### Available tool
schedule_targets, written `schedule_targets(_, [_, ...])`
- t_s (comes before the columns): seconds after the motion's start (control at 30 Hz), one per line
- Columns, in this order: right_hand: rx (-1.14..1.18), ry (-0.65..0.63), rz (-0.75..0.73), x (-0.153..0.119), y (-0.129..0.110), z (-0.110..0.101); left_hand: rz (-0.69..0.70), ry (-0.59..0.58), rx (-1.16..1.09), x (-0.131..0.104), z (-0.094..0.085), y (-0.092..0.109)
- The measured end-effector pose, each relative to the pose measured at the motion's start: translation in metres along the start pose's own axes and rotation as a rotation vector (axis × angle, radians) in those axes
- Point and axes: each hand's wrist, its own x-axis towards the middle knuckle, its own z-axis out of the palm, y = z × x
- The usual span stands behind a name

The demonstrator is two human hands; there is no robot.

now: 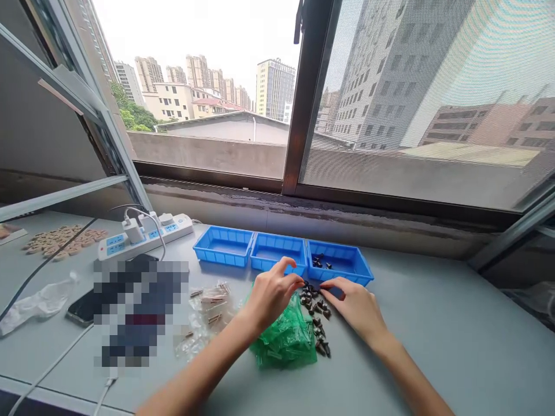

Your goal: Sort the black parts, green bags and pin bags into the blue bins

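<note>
**A few dark fasteners [318, 263] in the right tray [353, 268], more of them on the table [433, 329]**

Judging by how the pieces lie, the work looks to be at an early stage. A handful of small, dark, screw-like pieces sit toward the left end of the right tray, while a larger loose group [326, 312] is strewn on the table in front of it, running down the right side of a green plastic bag [286, 341]. The middle tray [262, 263] and the left tray [221, 257] stand in the same row; no dark pieces show in either, though a finger covers part of the middle one.

Both hands are at the far end of the loose group, just in front of the trays. The left hand [274, 292] comes in over the green bag, wrist bent, index finger arched above the thumb, its fingertips at the dark pieces. The right hand [358, 306] reaches in from the other side, palm down, thumb and index finger drawn nearly together and pointing at the left hand. Whether either pinch grips a piece cannot be told: the fingertips overlap the dark pieces.
</note>
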Motion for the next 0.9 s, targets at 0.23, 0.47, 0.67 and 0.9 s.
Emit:
schedule_targets(0.23, [0.704,0.012,0.225,-0.003,-0.024,-0.006,-0.038,0.012,-0.065,0.0,-0.001,0.005])
schedule_targets(0.47, [1.012,-0.145,0.346,-0.003,-0.037,-0.009,0.016,0.153,-0.161,0.003,-0.003,0.006])
schedule_targets(0.67, [1.086,-0.156,0.383,-0.006,-0.039,-0.012,0.036,0.177,-0.192,0.003,-0.005,0.011])
schedule_targets(0.9, [1.098,-0.233,0.323,-0.006,-0.037,-0.006,0.059,0.158,-0.231,0.001,-0.003,0.011])
